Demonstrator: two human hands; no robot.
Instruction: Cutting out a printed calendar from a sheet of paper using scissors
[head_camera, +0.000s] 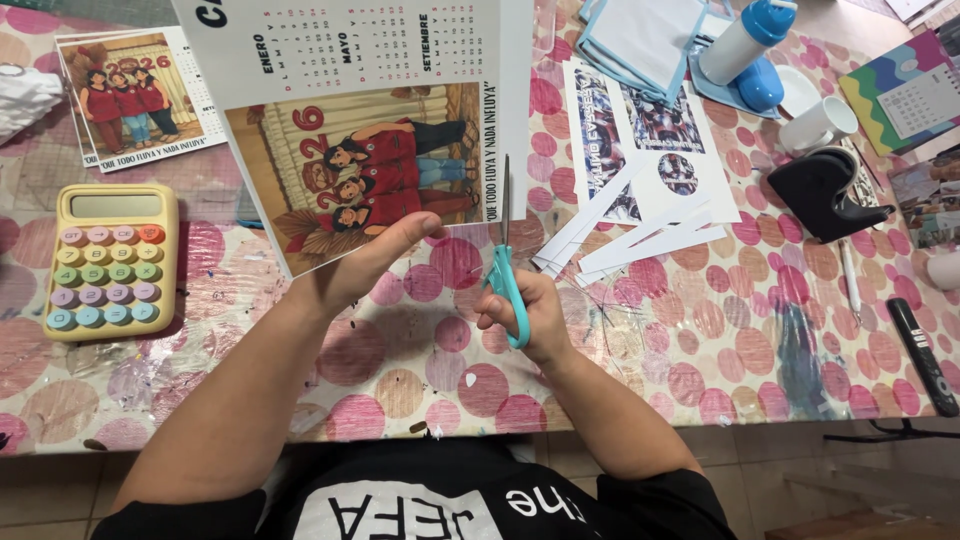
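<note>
My left hand (372, 262) pinches the lower edge of a printed calendar sheet (370, 120) with a picture of three figures in red, holding it up over the table. In my right hand (532, 312) are teal-handled scissors (505, 275); their blades point away from me and sit in the sheet's right margin. White paper strips (640, 235) lie in a loose pile just right of the scissors.
A pastel yellow calculator (108, 260) lies at the left, a second printed calendar (135, 95) behind it. On the right sit printed picture sheets (655, 130), a black tape dispenser (825, 195), a white cup (820, 122), a blue-capped bottle (745, 40) and a black remote (922, 355). The tablecloth (700, 340) is pink-dotted.
</note>
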